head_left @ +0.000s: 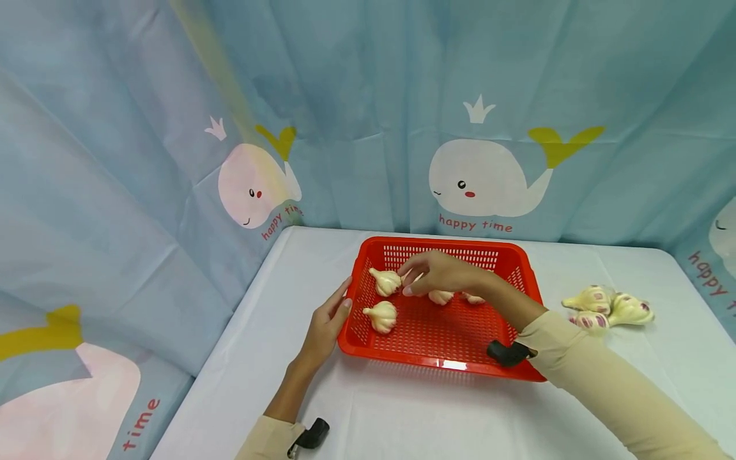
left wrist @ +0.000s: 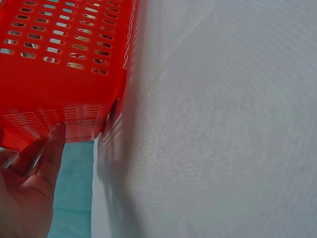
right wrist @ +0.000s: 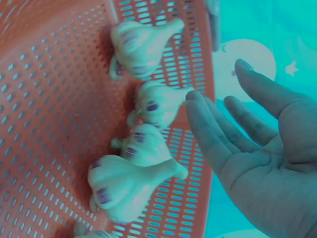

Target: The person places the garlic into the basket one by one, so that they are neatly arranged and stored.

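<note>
My left hand (head_left: 322, 329) rests against the left side of the red plastic basket (head_left: 425, 369), its straight fingers touching the outer wall in the left wrist view. Over the inside of the basket, my right hand (head_left: 439, 273) hovers with fingers apart and nothing between them. In the right wrist view, several garlic bulbs (right wrist: 124, 186) with purple marks lie along the perforated wall. The head view has one garlic bulb (head_left: 385, 282) just left of my right fingertips and another bulb (head_left: 382, 317) nearer the front left corner. My right hand and forearm partly hide the bulbs behind them.
Three more garlic bulbs (head_left: 629, 310) lie bunched on the white tablecloth (head_left: 460, 421) right of the basket. A blue curtain (head_left: 356, 115) with whale prints hangs behind and left of the table.
</note>
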Demonstrator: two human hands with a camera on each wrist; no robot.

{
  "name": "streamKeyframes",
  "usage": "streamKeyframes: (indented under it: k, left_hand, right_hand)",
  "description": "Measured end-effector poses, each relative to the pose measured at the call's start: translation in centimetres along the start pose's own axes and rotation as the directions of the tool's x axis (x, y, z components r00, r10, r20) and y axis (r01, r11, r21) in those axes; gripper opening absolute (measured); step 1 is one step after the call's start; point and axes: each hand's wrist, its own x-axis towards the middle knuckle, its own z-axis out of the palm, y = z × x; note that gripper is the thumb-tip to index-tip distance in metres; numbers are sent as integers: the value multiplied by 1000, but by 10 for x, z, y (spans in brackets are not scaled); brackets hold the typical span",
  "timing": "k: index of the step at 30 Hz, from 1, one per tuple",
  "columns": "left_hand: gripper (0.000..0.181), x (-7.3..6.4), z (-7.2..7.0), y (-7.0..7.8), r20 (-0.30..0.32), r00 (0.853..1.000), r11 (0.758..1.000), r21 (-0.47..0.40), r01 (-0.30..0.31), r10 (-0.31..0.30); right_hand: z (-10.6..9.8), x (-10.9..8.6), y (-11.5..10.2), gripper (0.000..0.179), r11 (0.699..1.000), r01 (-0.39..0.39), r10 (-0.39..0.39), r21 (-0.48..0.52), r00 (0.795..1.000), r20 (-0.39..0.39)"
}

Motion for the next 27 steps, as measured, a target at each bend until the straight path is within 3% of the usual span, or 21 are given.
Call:
streamKeyframes:
  k: [16,27]
  left_hand:
    - [51,0,0,-1,-6,1000,1000,2,4,-4]
    - [51,-1,0,-1,-5,1000,1000,4,11,-11]
  right_hand:
    - [-27,-52,-4,44,995,36,-26,92,993,-115]
    - [-39,-97,8,40,997,47,-30,53,962,-272]
